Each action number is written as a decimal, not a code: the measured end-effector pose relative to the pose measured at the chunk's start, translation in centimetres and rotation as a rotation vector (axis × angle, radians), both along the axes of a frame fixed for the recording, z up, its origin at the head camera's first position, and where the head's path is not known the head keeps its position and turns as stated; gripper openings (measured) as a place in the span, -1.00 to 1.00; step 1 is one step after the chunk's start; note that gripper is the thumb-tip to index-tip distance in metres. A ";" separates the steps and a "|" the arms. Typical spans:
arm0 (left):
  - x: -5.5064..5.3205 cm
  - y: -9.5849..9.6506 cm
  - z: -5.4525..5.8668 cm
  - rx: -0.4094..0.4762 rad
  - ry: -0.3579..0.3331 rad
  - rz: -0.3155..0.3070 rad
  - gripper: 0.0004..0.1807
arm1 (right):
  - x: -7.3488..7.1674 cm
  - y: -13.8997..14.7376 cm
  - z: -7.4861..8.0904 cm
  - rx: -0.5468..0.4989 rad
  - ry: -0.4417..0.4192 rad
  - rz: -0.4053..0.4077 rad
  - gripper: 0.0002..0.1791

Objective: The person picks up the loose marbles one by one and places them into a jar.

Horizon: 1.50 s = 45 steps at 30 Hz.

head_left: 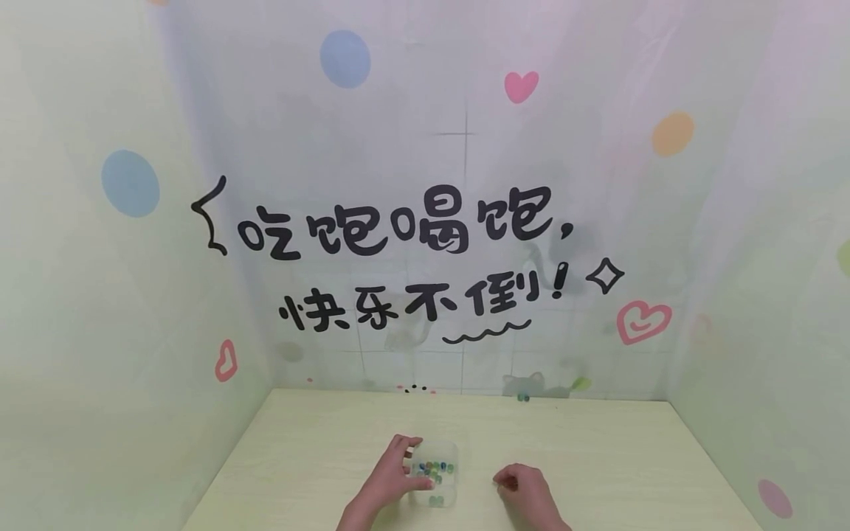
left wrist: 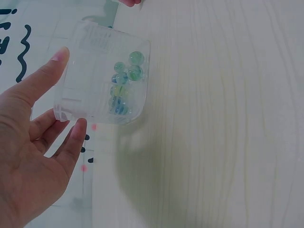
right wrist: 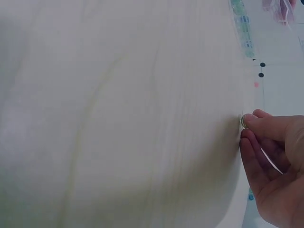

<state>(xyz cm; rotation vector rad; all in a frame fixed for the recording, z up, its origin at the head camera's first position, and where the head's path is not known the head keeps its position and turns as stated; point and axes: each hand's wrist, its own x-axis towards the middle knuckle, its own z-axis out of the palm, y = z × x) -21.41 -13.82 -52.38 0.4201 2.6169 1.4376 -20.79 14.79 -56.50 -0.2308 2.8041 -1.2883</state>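
My left hand grips a clear plastic box, thumb along one side and fingers along the opposite one. Several green, blue and yellowish glass marbles lie inside the box. To the right of the box, my right hand is low over the table, apart from the box. A small greenish marble is pinched between its thumb and fingertips at the table surface.
The pale wood-grain table is enclosed by printed fabric walls at the back and sides. Green marbles sit at the table's far edge, against the back wall.
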 end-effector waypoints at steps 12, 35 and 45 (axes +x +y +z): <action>-0.5 0.3 0.3 -0.030 0.004 -0.006 -0.14 | -1.1 -1.9 1.7 -0.052 0.161 0.010 -0.82; -1.2 1.1 0.4 -0.050 0.040 0.005 -0.15 | -1.7 -6.0 4.3 -0.096 0.250 0.118 -0.82; -1.3 1.4 0.3 -0.062 0.039 -0.003 -0.16 | -1.6 -5.5 4.1 -0.098 0.249 0.093 -0.82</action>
